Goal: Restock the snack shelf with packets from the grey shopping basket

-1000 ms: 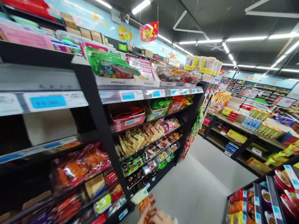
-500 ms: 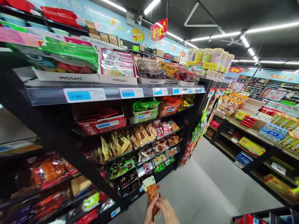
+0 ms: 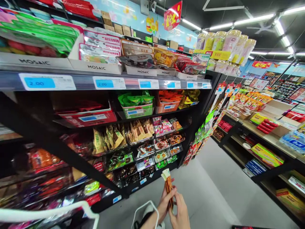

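Beside the black shelves [image 3: 132, 83], at bottom centre, the left hand [image 3: 164, 201] and right hand [image 3: 180, 209] are partly curled, a narrow packet [image 3: 168, 185] being pinched between their fingers; it seems light, pliable and slippery, best gripped along its sides, uncrushed.

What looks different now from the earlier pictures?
The slim orange-brown packet with a pale top has turned more edge-on and shifted rightward in view. A thick white curved bar and thin white loop have appeared low in view. The left hand and right hand still hold the packet. The paper-brown snack bags look unmoved on their shelf.
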`<action>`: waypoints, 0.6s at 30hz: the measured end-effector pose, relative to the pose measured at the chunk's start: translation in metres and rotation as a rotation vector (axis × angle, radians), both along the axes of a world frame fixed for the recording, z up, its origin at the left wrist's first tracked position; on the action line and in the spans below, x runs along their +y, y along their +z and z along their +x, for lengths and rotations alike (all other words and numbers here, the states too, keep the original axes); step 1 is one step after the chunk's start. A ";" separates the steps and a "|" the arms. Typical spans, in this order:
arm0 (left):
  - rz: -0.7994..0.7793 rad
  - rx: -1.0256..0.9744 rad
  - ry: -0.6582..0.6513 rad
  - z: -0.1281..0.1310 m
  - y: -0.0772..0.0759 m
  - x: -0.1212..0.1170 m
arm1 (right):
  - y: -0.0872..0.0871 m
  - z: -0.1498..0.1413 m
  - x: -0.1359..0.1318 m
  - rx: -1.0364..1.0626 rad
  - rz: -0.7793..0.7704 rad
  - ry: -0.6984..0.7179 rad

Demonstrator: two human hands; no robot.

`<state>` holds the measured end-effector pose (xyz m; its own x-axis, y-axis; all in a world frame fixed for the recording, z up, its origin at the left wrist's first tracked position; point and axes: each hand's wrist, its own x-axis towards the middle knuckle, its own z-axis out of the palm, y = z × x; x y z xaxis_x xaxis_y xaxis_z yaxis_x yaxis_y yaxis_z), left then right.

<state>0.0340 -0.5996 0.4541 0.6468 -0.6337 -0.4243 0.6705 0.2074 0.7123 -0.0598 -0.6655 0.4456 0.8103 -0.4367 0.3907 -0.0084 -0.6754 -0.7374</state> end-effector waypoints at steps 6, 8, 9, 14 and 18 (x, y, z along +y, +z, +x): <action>0.113 -0.192 0.074 0.000 -0.001 -0.050 | -0.005 0.008 -0.033 0.011 0.026 -0.190; 0.131 -0.269 0.125 0.008 -0.001 -0.066 | -0.011 0.015 -0.050 0.003 0.070 -0.212; 0.110 -0.298 0.141 0.014 -0.002 -0.074 | -0.014 0.020 -0.060 -0.001 0.103 -0.235; -0.062 -0.363 0.150 0.049 -0.010 -0.103 | -0.015 0.062 -0.129 0.017 0.350 -0.385; 0.071 -0.306 0.134 0.079 -0.030 -0.119 | 0.010 0.114 -0.207 -0.003 0.396 -0.390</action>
